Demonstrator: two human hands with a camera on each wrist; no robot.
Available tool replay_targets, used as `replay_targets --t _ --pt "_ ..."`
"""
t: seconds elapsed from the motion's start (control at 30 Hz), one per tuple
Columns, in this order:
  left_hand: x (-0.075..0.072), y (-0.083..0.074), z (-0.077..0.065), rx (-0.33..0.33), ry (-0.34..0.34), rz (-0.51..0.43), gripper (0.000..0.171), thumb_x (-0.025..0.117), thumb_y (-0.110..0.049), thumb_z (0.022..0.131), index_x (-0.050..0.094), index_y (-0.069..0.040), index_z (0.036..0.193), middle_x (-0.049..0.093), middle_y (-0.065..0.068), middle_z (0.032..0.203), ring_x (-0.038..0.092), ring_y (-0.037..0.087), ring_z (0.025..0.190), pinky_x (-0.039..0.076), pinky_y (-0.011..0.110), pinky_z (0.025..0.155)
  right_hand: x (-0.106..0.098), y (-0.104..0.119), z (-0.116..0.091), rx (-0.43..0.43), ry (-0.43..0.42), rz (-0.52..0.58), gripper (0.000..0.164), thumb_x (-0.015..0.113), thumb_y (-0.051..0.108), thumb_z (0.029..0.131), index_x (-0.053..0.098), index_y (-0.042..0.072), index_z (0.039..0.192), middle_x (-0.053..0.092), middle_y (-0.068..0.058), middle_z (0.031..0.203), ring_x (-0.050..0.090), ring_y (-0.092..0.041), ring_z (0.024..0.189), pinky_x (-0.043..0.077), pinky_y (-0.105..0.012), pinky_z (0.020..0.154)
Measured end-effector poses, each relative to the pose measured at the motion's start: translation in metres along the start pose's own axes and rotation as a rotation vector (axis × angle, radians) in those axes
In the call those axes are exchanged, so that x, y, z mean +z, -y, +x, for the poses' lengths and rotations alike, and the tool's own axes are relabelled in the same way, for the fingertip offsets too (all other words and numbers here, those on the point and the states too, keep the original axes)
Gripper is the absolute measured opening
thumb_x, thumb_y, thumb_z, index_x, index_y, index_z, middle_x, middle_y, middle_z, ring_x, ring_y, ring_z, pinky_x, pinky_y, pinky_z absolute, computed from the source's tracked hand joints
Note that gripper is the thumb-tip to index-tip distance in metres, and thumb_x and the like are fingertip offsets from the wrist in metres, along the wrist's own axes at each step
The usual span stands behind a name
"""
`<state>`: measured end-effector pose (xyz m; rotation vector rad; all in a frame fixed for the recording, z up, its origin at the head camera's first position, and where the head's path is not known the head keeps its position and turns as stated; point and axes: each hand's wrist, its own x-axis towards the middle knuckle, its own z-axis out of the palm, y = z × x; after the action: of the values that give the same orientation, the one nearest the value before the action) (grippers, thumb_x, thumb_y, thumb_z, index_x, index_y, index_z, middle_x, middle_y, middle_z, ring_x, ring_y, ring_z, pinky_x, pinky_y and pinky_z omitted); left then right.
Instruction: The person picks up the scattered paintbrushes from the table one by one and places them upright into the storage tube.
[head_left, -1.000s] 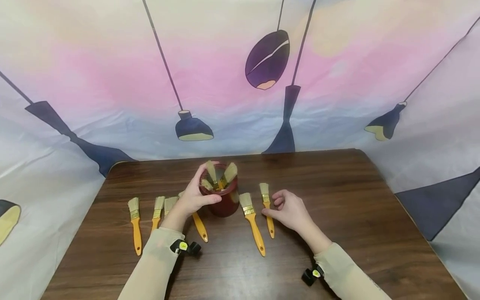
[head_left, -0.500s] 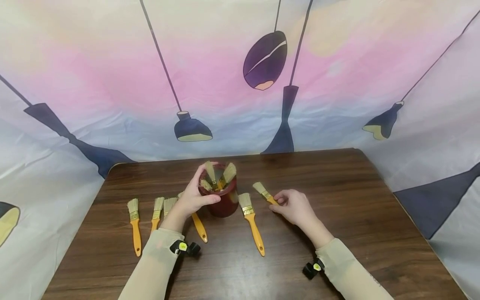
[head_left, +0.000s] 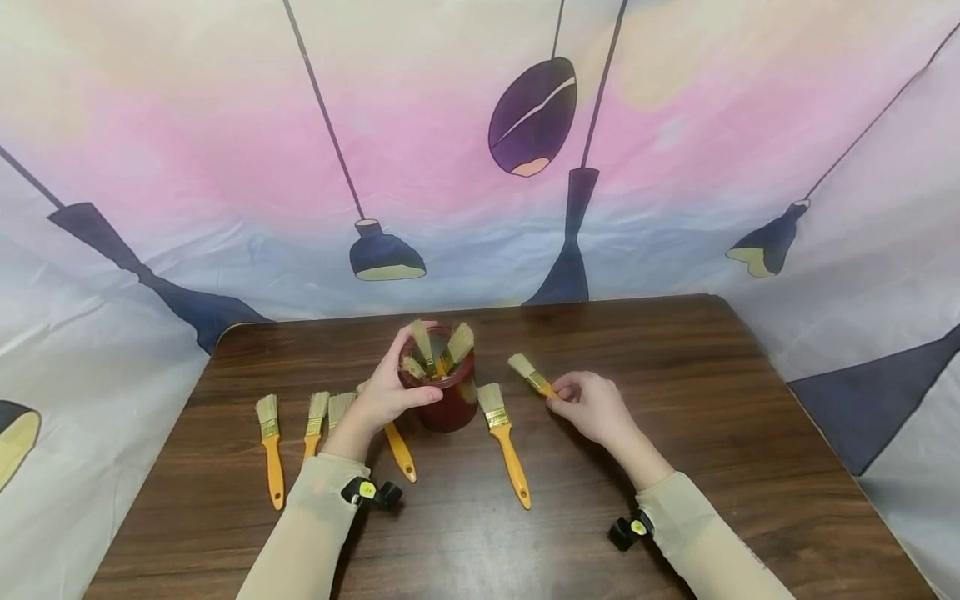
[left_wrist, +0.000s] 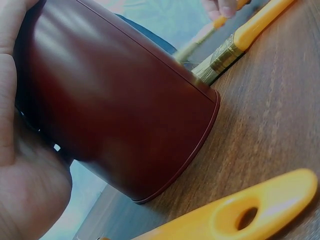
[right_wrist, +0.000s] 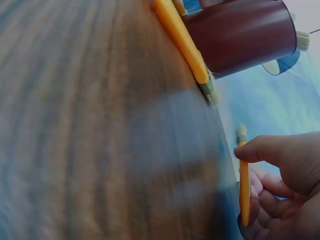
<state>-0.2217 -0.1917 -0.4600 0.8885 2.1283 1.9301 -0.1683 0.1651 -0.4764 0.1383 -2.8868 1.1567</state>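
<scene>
Right hand (head_left: 595,407): my fingers (head_left: 567,383) pinch 1 brush (head_left: 532,375), right of the cup (head_left: 454,408).
Left hand (head_left: 390,395): wrapped round the cup.
Brush: likely being added; next seems to need carrying over the cup.

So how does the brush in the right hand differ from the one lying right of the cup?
The right hand grips the held brush; neither hand touches the table brush. In the head view, the held brush slants more than the table brush. The held brush's bristles look narrower than the table brush's. Both have yellow-orange handles, gold-coloured bands and pale bristles.
</scene>
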Motion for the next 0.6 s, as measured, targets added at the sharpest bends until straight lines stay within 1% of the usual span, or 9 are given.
replay_targets --t 0.13,0.23,0.37,0.5,0.6 --pt "0.001 -0.001 0.0 0.005 -0.004 -0.002 0.1 0.093 -0.03 0.088 0.033 -0.015 0.167 0.052 0.007 0.152 0.054 0.023 0.136 0.048 0.03 0.11 -0.004 0.002 0.001 -0.019 -0.033 0.024 0.019 0.083 0.018 0.097 0.078 0.006 0.11 0.073 -0.003 0.097 0.061 -0.015 0.076 0.052 -0.034 0.071" --pt "0.0 -0.001 -0.001 0.011 -0.007 -0.018 0.101 0.093 -0.029 0.088 0.033 -0.015 0.167 0.052 0.007 0.153 0.054 0.025 0.138 0.046 0.029 0.112 -0.006 0.004 0.001 -0.028 -0.055 0.051 0.021 0.081 0.019 0.099 0.077 0.005 0.114 0.072 -0.006 0.1 0.062 -0.016 0.078 0.052 -0.035 0.074" --pt "0.0 0.0 -0.002 0.01 -0.006 -0.031 0.101 0.094 -0.029 0.087 0.033 -0.015 0.167 0.051 0.007 0.155 0.053 0.027 0.14 0.045 0.028 0.114 -0.007 0.007 0.0 -0.034 -0.077 0.079 0.02 0.08 0.017 0.1 0.076 0.004 0.115 0.071 -0.007 0.101 0.063 -0.018 0.082 0.053 -0.037 0.077" --pt "0.0 0.0 -0.002 0.005 0.0 -0.039 0.101 0.094 -0.031 0.087 0.033 -0.015 0.167 0.051 0.01 0.155 0.054 0.024 0.139 0.047 0.029 0.113 -0.009 0.01 -0.001 -0.047 -0.085 0.102 0.019 0.08 0.017 0.1 0.075 0.005 0.114 0.071 -0.007 0.102 0.064 -0.02 0.084 0.053 -0.038 0.078" --pt "0.002 0.0 0.001 0.001 0.0 -0.027 0.101 0.095 -0.032 0.087 0.034 -0.016 0.166 0.05 0.013 0.154 0.055 0.023 0.137 0.048 0.029 0.111 -0.015 0.016 -0.004 -0.072 -0.09 0.152 0.02 0.08 0.017 0.101 0.073 0.005 0.116 0.072 -0.007 0.104 0.064 -0.02 0.088 0.054 -0.037 0.08"
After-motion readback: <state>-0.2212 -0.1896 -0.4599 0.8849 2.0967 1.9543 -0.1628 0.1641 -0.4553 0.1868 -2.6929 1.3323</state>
